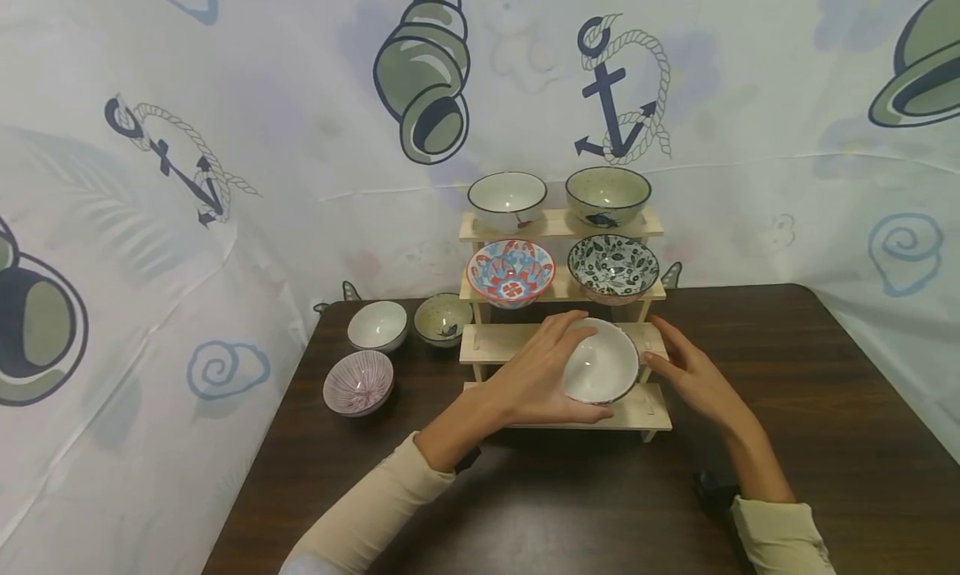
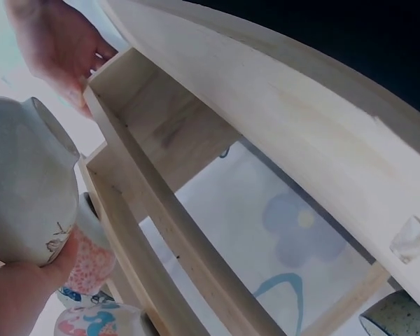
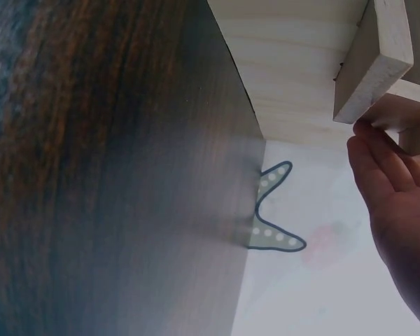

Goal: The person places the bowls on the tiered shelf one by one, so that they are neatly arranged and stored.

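Note:
My left hand (image 1: 546,371) grips a white bowl (image 1: 602,362) by its rim and side, the inside facing up and toward me. This bowl is over the lower steps of a tiered wooden rack (image 1: 491,343). In the left wrist view the bowl's pale outer wall (image 2: 28,182) carries a small brown drawing. My right hand (image 1: 697,379) is at the rack's right end, fingers fairly straight. The right wrist view has its fingertips (image 3: 364,129) at the end of a shelf board (image 3: 378,63), seemingly touching it.
On the rack's upper steps stand a white bowl (image 1: 507,200), a greenish bowl (image 1: 607,196), a red-and-blue bowl (image 1: 512,272) and a black-patterned bowl (image 1: 613,267). Left on the dark table (image 1: 750,325) are a white bowl (image 1: 377,325), a speckled bowl (image 1: 442,318) and a purple-streaked bowl (image 1: 358,383).

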Available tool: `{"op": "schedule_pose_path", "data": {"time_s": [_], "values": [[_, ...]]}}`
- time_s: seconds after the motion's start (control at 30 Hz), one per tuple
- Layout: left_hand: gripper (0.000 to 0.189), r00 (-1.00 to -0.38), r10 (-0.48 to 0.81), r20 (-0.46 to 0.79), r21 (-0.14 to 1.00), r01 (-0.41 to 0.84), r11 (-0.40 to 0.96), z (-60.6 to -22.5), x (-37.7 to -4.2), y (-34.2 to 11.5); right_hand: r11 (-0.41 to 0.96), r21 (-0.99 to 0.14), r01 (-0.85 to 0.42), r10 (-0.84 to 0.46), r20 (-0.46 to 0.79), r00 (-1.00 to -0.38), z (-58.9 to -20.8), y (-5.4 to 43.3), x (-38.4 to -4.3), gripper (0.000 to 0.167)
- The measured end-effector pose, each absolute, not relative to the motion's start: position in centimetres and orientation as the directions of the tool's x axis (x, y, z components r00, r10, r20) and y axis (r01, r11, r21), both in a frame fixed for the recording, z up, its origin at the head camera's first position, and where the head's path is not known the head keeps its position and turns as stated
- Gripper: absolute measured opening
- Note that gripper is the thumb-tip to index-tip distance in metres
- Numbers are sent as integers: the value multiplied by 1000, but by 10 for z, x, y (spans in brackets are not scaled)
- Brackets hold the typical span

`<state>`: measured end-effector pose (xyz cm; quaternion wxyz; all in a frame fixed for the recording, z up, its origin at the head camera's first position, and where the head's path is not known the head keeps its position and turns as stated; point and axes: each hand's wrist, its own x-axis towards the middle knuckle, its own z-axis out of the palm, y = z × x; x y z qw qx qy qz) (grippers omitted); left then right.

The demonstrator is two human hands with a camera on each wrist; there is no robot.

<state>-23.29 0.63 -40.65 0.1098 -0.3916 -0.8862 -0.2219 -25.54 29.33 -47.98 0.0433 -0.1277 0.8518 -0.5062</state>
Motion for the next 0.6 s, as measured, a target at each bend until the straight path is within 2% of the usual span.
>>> {"op": "schedule_pose_path", "data": {"time_s": [0.6], "values": [[98, -693, 609, 387, 307, 719, 624, -412, -239, 22, 440, -877, -192, -283, 67, -957, -476, 294, -252, 76]]}}
